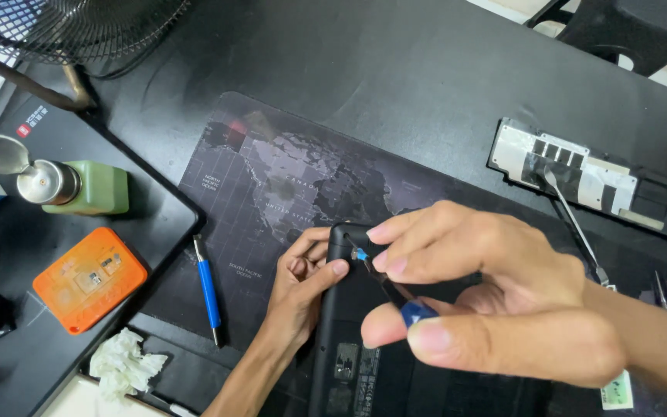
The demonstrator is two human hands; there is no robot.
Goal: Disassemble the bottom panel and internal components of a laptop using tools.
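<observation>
Gripping: right hand [503, 301], closest to the camera, pinched shut around a small screwdriver [386, 284] between thumb and fingertips.
Screwdriver look: slim dark shaft, blue cap at the thumb end, light blue collar near the tip; slanted, tip down on the top corner of the laptop [349, 324].
Bracing: left hand [303, 286], fingers curled against the laptop's left edge near that same corner, thumb pressing on the casing; closed on the edge, not around any tool.
Laptop look: black, matte, rounded corners, turned underside up, with a pale label and a small grey patch low on the shell; lower part cut off by the frame.
Laptop place: on the dark world-map desk mat [272, 177], at bottom centre, between the two hands.
Lying left of the laptop: blue pen-like driver [208, 289] on the mat, apart from the left hand.
Sitting lower left: crumpled white tissue [121, 363].
Resting farther left: orange flat case [90, 278] on a black surface, green pump bottle [79, 187] with a metal top above it.
Lying far right: silver and black battery pack [592, 179], with a thin metal tool [577, 228] leaning from it.
Standing at top left: black fan grille [71, 27].
</observation>
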